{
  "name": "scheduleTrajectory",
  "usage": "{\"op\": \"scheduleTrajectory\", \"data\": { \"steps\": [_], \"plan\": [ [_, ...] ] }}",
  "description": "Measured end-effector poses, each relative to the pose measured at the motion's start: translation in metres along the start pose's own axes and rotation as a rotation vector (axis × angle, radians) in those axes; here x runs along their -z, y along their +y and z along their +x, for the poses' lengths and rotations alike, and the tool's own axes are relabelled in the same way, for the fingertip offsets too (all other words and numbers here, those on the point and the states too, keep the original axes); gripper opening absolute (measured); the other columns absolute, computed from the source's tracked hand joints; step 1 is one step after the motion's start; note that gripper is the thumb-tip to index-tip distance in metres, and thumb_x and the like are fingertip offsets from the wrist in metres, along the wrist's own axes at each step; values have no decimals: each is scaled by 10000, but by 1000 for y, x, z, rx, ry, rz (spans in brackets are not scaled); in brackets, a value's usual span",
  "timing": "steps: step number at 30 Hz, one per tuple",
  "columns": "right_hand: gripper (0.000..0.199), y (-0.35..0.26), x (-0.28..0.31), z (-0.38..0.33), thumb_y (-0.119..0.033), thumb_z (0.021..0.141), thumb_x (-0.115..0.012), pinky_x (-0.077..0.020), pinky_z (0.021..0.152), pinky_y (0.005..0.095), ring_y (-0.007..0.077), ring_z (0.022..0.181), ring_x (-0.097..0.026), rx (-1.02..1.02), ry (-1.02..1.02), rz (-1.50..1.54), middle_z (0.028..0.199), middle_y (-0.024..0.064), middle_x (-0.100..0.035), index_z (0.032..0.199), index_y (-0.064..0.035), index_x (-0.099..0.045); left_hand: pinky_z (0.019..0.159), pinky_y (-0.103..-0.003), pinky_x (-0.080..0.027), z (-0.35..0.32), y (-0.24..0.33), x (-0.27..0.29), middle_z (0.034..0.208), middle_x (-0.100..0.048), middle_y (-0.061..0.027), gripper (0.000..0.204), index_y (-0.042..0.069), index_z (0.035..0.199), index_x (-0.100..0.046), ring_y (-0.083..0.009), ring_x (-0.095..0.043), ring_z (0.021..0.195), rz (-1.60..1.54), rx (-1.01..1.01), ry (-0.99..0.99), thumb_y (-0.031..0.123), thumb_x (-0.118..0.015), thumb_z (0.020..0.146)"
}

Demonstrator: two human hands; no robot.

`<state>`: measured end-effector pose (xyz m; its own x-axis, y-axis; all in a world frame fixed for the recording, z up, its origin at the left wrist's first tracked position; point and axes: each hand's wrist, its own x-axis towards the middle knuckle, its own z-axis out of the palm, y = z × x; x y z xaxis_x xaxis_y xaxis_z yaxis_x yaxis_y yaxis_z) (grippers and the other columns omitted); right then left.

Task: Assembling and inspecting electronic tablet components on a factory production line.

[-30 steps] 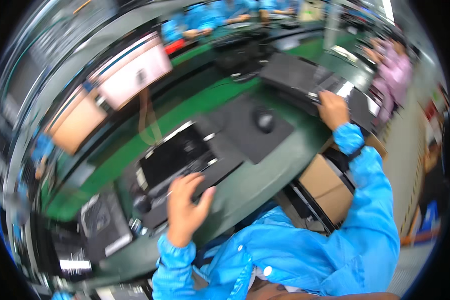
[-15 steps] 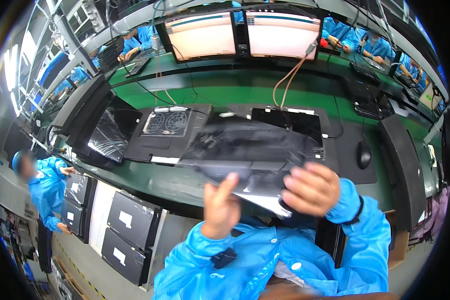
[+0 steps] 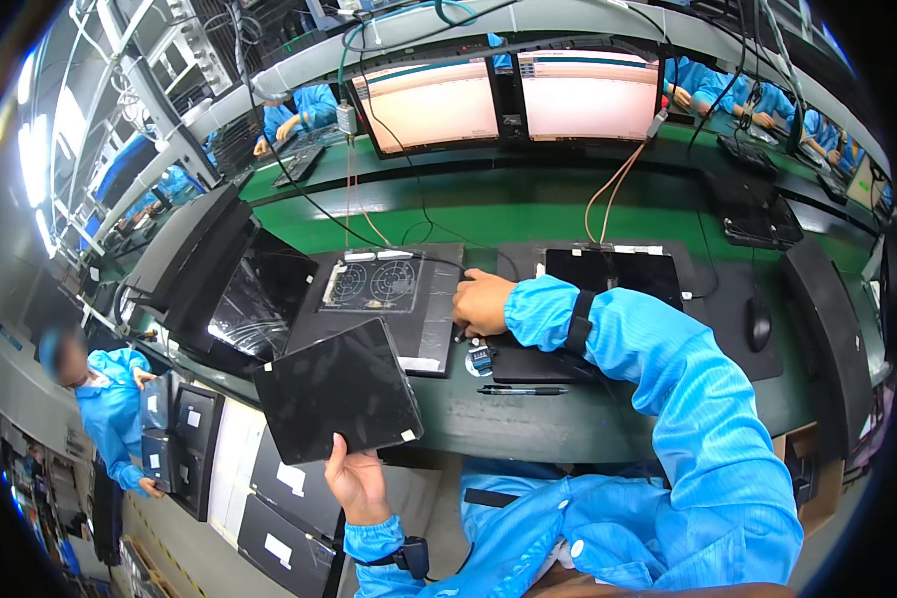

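Left hand (image 3: pixel 357 483) grips black tablet (image 3: pixel 337 389) by its lower edge, at 7 o'clock. Right hand (image 3: pixel 482 303), fingers curled, rests at cooling pad (image 3: pixel 381 283), centre; grasp unclear.

My left hand (image 3: pixel 357 480) is low and close to my body, fingers curled up in a grip, wrist cuffed in blue. My right hand (image 3: pixel 482 302) reaches forward, arm stretched, fingers bent downward, knuckles up.
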<state>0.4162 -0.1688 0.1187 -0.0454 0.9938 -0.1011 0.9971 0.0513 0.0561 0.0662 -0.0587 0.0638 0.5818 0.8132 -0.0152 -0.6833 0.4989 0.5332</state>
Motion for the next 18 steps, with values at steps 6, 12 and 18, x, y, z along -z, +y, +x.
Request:
{"op": "scheduleTrajectory", "data": {
  "steps": [6,12,18],
  "plan": [
    [248,-47,40,-36,-267,967,-680,-541,769,473,395,895,-695,-156,572,587,942,186,-720,1099,-59,-658,1172,-492,-419,30,-13,-8,1441,-586,-152,436,20,1443,-506,-318,-550,1340,-113,45,-67,79,-590,1019],
    [234,-91,47,-50,-210,939,-717,-556,788,432,350,912,-700,-115,715,669,967,154,-732,1094,-35,-698,1130,-481,-492,27,-19,-18,1401,-625,-153,355,27,1401,-553,-310,-609,1287,-226,92,-104,64,-530,1049],
    [227,-96,35,-57,-221,950,-701,-549,801,445,353,930,-694,-120,711,698,973,142,-733,1097,-49,-699,1121,-477,-508,16,-25,-20,1381,-637,-161,347,14,1389,-555,-310,-617,1277,-229,152,-124,59,-535,1045]
  ]
}}
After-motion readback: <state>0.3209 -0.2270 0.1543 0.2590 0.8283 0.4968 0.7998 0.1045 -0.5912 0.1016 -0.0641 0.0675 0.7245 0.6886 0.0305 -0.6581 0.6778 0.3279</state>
